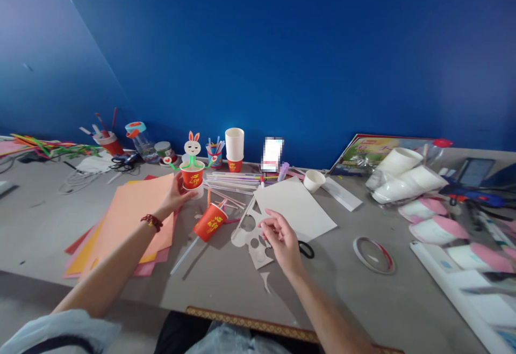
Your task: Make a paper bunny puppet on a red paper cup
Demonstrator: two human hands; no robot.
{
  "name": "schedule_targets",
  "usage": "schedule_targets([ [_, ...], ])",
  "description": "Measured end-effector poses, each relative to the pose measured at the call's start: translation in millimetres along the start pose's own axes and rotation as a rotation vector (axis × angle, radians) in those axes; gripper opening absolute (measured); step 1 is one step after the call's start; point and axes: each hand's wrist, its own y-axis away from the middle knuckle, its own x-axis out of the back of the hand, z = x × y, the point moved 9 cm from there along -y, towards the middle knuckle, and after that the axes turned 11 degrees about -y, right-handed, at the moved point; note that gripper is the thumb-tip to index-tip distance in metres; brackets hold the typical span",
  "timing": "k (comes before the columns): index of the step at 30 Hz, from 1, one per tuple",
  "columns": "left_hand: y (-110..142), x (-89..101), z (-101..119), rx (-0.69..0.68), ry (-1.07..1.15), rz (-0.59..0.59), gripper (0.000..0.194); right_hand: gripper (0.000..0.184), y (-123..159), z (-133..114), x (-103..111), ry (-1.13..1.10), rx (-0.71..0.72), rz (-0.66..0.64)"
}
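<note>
My left hand (176,193) reaches forward and its fingers curl round a red paper cup craft (192,174) with a white rabbit head and green pipe-cleaner arms. My right hand (280,238) hovers, fingers loosely bent, over a white card with round holes cut out (248,230); it seems to pinch a small white piece, though I cannot make it out. Black scissors (307,249) lie just right of that hand. A second red cup (210,222) lies on its side between the hands. A white sheet (296,206) lies beyond the right hand.
Orange and pink paper sheets (129,214) lie at left. Straws (231,182), stacked cups (234,150), a phone (272,154), a small white cup (313,180), a tape roll (374,254), white cup stacks (407,174) and pink-white cups (437,230) crowd the grey table.
</note>
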Motion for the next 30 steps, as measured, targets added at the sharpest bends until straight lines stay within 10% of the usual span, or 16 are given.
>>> schedule_targets([
  [3, 9.6, 16.9, 6.0, 0.024, -0.122, -0.065, 0.079, 0.036, 0.6, 0.5, -0.4, -0.006, -0.023, -0.003],
  [8, 53.3, 60.8, 38.9, -0.012, -0.549, 0.243, 0.040, 0.023, 2.1, 2.0, -5.6, -0.059, -0.085, -0.026],
  [11, 88.2, 19.0, 90.4, -0.186, -0.534, 0.222, 0.016, 0.019, 5.7, 9.9, -13.2, -0.183, -0.190, -0.052],
  [17, 124.6, -134.2, 168.8, -0.408, -0.305, -0.349, 0.019, 0.019, 10.0, 12.1, -24.0, -0.301, -0.235, -0.114],
  [30, 111.1, -164.1, 122.6, 0.003, 0.177, -0.286, 0.011, 0.025, 4.3, 1.6, -8.3, -0.216, -0.130, -0.001],
])
